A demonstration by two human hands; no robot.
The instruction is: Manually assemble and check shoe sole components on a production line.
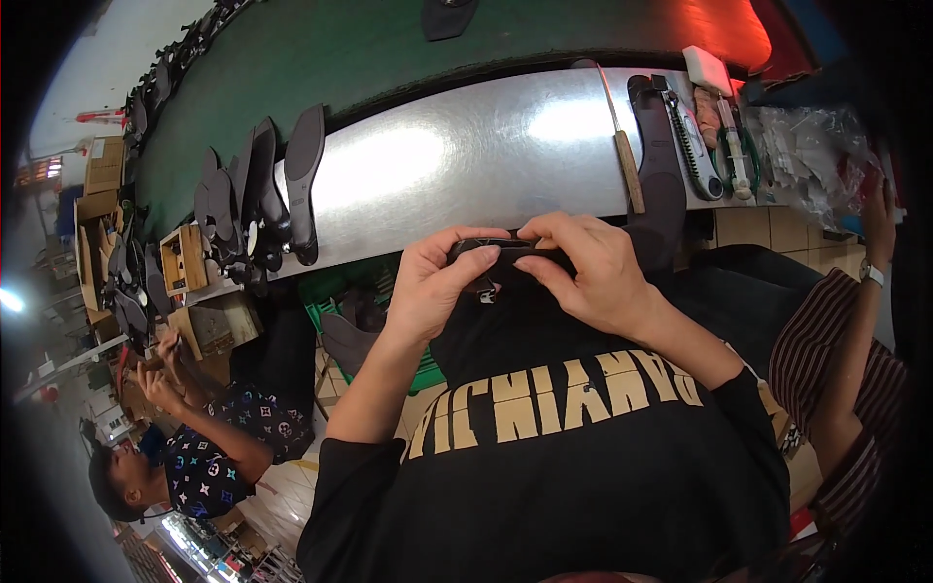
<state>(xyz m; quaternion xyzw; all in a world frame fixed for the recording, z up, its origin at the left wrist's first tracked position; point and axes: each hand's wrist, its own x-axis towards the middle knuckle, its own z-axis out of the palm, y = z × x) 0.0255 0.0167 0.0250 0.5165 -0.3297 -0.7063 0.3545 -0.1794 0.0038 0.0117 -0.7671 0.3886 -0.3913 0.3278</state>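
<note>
Both hands pinch a small, flat black shoe piece (501, 250), possibly a sole, above the lap at the edge of the shiny steel workbench (457, 160); left hand (432, 291) and right hand (593, 272) grip opposite ends, its long axis running left-right between them.

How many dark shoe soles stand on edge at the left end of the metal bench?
About 5: shoe soles stand in a row at the left end of the metal bench, the tallest rightmost. They overlap, so more may be hidden.
</note>
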